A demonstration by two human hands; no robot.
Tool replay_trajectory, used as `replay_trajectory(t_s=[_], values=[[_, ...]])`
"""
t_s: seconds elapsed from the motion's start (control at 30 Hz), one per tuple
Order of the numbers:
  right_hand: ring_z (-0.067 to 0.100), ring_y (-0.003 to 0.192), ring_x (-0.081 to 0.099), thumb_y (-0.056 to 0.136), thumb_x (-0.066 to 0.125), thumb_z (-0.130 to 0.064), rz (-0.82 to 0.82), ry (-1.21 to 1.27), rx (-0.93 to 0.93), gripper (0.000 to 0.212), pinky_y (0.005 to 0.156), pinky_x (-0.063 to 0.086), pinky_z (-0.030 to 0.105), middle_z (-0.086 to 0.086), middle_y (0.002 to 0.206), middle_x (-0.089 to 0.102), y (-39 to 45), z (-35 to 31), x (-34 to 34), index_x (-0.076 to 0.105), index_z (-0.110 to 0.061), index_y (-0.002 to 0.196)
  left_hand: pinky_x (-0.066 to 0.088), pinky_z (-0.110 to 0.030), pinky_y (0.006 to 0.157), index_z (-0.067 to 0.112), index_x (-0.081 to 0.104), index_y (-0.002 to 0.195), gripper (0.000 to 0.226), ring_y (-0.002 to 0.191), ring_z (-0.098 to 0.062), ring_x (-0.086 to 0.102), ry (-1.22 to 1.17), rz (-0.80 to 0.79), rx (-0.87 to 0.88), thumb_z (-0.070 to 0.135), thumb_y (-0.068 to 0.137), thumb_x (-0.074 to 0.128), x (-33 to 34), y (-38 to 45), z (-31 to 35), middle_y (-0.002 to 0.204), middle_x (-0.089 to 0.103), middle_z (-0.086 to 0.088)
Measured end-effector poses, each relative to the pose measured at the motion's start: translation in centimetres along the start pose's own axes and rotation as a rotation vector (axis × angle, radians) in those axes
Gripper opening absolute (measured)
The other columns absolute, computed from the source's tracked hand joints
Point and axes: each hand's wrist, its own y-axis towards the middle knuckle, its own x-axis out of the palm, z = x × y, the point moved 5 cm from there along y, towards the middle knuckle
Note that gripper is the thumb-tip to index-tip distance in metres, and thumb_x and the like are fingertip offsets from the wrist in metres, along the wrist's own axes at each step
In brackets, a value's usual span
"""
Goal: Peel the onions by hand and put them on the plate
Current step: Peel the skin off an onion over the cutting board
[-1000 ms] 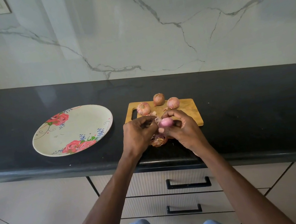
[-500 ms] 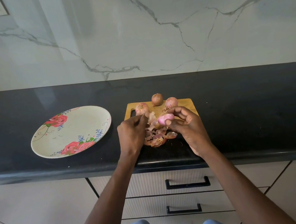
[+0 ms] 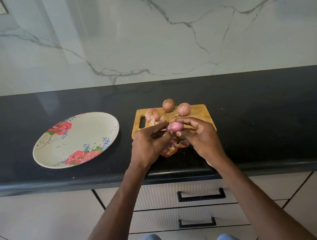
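A peeled onion (image 3: pixel 174 127) is pinched by right hand (image 3: pixel 202 140) fingers above the chopping board (image 3: pixel 200 115), long axis sideways; left hand (image 3: pixel 149 146) fingers pinch its left end. The plate (image 3: pixel 55 154) lies leftward, nearer the left hand.

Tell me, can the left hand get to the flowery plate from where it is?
Probably yes. The left hand is just right of the plate, with only bare counter between them, though its fingers are busy on the onion.
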Motion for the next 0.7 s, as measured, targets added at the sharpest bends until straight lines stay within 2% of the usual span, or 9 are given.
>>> replay_trajectory(t_s=[0.23,0.33,0.43,0.57,0.7], values=[[0.008,0.1,0.073,0.086,0.076,-0.002,-0.002,-0.033,-0.023,0.035,0.079,0.059,0.022,-0.002,0.11,0.076,-0.37,-0.47,0.17,0.072,-0.017,0.117,0.058,-0.019,0.079,0.011,0.071,0.122,0.031,0.093,-0.001,0.072,0.024,-0.019,0.015,0.011,0.091,0.071,0.11,-0.08,-0.09,0.099,0.075,0.009],[0.013,0.1,0.074,0.086,0.076,-0.003,-0.011,-0.019,-0.03,0.033,0.08,0.06,0.027,0.001,0.108,0.077,-0.5,-0.61,0.26,0.073,-0.021,0.113,0.06,-0.025,0.082,0.01,0.071,0.123,0.031,0.093,-0.003,0.072,0.032,-0.013,0.002,0.014,0.092,0.071,0.07,0.05,-0.37,0.103,0.076,0.004],[0.017,0.098,0.074,0.086,0.076,-0.003,-0.024,-0.014,-0.036,0.034,0.082,0.061,0.035,0.001,0.104,0.077,-0.55,-0.72,0.39,0.073,-0.03,0.106,0.061,-0.034,0.081,0.011,0.075,0.118,0.027,0.089,-0.006,0.073,0.048,0.014,0.013,0.019,0.092,0.073,-0.08,0.24,-0.63,0.099,0.078,0.004],[0.019,0.099,0.074,0.086,0.076,-0.002,-0.028,-0.018,-0.026,0.031,0.084,0.062,0.041,0.004,0.107,0.076,-0.36,-0.52,0.32,0.073,-0.02,0.111,0.061,-0.039,0.08,0.01,0.076,0.114,0.025,0.088,-0.008,0.073,0.049,0.043,0.017,0.019,0.091,0.075,-0.24,0.29,-0.63,0.096,0.078,0.003],[0.018,0.101,0.073,0.088,0.073,-0.001,-0.059,-0.004,-0.025,0.028,0.083,0.061,0.036,0.005,0.111,0.075,-0.32,-0.59,0.24,0.07,-0.01,0.115,0.061,-0.041,0.078,0.009,0.077,0.11,0.022,0.084,-0.011,0.074,0.03,0.084,0.026,0.017,0.089,0.076,-0.38,0.14,-0.45,0.093,0.078,0.001]])
